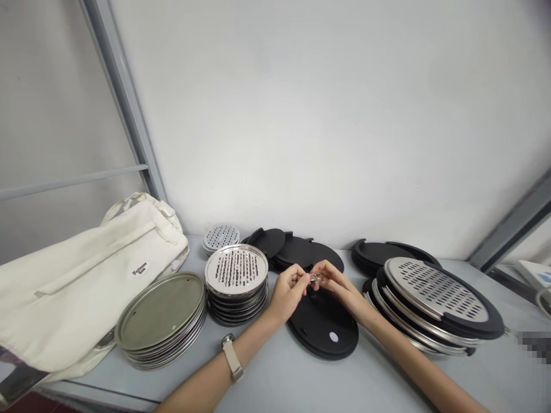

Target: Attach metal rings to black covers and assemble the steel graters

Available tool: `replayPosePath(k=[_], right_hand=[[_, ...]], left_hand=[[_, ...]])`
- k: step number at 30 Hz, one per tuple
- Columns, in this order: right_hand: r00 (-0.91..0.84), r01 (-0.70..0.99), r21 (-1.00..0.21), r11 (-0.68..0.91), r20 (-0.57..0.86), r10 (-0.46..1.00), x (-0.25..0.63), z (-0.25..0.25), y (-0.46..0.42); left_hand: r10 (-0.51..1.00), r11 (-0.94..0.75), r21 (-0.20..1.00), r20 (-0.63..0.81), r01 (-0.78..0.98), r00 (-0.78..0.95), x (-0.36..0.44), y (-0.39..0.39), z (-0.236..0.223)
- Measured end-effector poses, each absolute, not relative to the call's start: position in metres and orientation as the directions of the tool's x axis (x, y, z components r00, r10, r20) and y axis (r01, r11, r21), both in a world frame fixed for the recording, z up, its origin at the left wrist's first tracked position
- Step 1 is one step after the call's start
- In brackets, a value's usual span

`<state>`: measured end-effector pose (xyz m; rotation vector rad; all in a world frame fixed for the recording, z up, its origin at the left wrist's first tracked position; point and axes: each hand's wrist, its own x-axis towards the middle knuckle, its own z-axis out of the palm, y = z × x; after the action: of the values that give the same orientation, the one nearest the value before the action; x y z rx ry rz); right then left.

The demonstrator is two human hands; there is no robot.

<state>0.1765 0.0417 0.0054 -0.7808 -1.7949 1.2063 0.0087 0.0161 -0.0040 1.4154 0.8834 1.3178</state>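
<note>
A small metal ring [314, 277] is pinched between the fingertips of both hands. My left hand [289, 289], with a light-strapped watch [233, 357] on the wrist, grips it from the left. From the other side my right hand [333, 282] closes on the same ring. Just below the hands, a black round disc [323, 330] with a white round sticker lies on the grey table; its far edge is partly hidden by my fingers. Whether anything else small is attached to the ring, I cannot make out.
Left of the hands stand a stack topped by a slotted metal plate [236, 272] and a stack of olive-grey trays [161, 312]. A cream bag [81, 275] lies at far left. Black discs [297, 252] line the wall. At right rises a slotted-plate stack [439, 289].
</note>
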Motion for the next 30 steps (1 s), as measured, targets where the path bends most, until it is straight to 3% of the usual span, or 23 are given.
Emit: replayPosePath(k=[10,20,22,25,28,30], right_hand=[[-0.562,0.153,-0.920,0.360,0.219,0.797,0.171,0.010,0.037],[-0.472,0.264,-0.846,0.462,0.305,0.827,0.181,0.000,0.054],[-0.428,0.350,-0.792,0.499,0.339,0.838,0.182,-0.002,0.055],[-0.382,0.461,-0.709,0.534,0.384,0.840,0.182,-0.004,0.053],[-0.369,0.480,-0.680,0.554,0.416,0.831,0.181,-0.005,0.053],[-0.361,0.468,-0.682,0.563,0.434,0.826,0.181,-0.007,0.054]], left_hand=[[0.957,-0.264,0.958,0.275,-0.116,0.095,0.009,0.015,-0.002],[0.966,-0.241,0.963,0.250,-0.121,0.060,0.008,0.019,-0.009],[0.959,-0.283,0.959,0.284,-0.026,0.019,0.008,0.018,-0.011],[0.909,-0.397,0.883,0.415,0.251,-0.020,0.007,0.014,-0.013],[0.831,-0.487,0.677,0.553,0.552,0.055,0.008,0.010,-0.015],[0.818,-0.475,0.543,0.563,0.693,0.119,0.010,0.008,-0.019]])
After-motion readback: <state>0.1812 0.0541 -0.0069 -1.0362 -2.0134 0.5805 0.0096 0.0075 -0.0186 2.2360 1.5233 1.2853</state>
